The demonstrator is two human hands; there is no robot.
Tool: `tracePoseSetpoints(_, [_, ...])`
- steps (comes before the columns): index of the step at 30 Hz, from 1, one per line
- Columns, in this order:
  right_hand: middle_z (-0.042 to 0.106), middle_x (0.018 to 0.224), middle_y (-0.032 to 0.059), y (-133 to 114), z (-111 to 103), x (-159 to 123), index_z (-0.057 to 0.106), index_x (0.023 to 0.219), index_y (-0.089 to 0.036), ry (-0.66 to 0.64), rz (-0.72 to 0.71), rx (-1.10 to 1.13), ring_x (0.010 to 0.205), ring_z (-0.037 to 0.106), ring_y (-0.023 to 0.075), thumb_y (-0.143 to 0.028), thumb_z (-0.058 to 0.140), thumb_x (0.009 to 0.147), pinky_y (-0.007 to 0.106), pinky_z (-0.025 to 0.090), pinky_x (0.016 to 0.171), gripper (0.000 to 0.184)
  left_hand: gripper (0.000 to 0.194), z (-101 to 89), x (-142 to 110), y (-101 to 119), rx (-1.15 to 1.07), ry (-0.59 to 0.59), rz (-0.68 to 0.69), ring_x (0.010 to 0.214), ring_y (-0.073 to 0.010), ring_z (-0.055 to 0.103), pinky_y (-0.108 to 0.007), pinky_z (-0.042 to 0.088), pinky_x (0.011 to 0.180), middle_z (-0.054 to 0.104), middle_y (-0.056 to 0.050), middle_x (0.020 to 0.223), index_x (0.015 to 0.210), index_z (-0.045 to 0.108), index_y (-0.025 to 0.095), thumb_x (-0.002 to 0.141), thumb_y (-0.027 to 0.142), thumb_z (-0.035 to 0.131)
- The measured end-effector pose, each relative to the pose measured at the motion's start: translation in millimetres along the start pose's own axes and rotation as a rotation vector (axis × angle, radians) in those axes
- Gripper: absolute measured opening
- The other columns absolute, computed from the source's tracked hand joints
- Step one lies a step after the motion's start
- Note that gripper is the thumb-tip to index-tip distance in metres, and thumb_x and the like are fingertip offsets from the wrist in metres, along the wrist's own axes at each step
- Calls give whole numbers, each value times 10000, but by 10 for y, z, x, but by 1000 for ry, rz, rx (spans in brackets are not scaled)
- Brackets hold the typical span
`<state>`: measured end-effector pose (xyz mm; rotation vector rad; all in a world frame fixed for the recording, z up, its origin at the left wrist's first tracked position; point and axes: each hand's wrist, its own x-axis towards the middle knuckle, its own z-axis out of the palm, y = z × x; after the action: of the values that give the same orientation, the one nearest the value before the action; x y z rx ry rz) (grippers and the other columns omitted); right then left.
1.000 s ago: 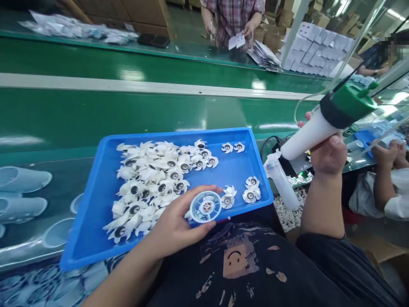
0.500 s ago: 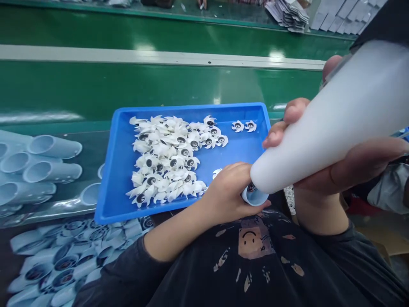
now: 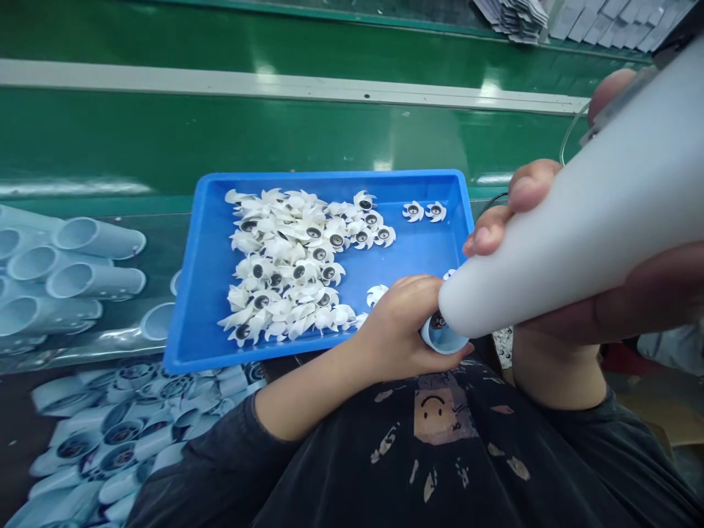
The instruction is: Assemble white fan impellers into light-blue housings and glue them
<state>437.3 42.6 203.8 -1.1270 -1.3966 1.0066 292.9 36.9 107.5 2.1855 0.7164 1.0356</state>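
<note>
My left hand (image 3: 404,323) is wrapped round a light-blue plastic tube (image 3: 448,341), its open mouth facing up. Inside the tube's mouth a dark part with small reddish marks shows. My right hand (image 3: 528,220) grips a thick white tapered power tool (image 3: 583,220) with a lever-like piece under the fingers. The tool's rounded lower end is over the tube's mouth and covers part of it; whether a tip reaches inside is hidden. Just beyond my hands lies a blue tray (image 3: 434,257) with many small white fan wheels (image 3: 286,264) with dark hubs, mostly heaped at its left.
Light-blue tubes (image 3: 96,280) lie stacked on the shelf at the left. Below it is a pile of similar tubes with dark parts inside (image 3: 118,455). A green bench surface (image 3: 220,139) runs behind the tray. Folded papers (image 3: 511,18) lie at the back right.
The view has shifted slightly, so the bench and papers sit higher and further right. My two hands keep their holds, with the tool still at the tube's mouth.
</note>
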Motion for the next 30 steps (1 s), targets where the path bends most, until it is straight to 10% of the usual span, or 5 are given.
tracePoseSetpoints(19, [611,854,28,134,32,18,449,1034,-288,23,-114,73,706,679,209,-883,110,772,366,578,572,733,187,-108,12,-14,-26,-31,-39,734,-213,614,-341,449,664,653,-36,768,820,562,192,760,353,636])
tracePoseSetpoints(23, [596,945,54,10,-12,108,384,1132,-295,-56,88,115,688,666,210,-902,335,716,363,572,562,737,453,-232,33,61,-162,-303,-230,711,-200,628,-292,454,590,677,-14,839,1079,568,198,701,389,731])
tracePoseSetpoints(26, [563,931,57,106,-108,56,398,1188,-315,144,15,138,697,636,222,-837,537,673,403,569,614,746,726,-362,-26,-24,54,-477,-338,802,-269,658,-360,490,666,708,-47,929,1310,477,202,681,421,766])
tracePoseSetpoints(30, [557,1040,18,376,-300,-122,462,1251,-398,224,-158,41,773,617,199,-738,594,725,398,552,735,640,592,-575,-280,-339,222,-212,-478,922,-292,663,-420,511,797,702,-88,1037,1229,549,198,730,473,711])
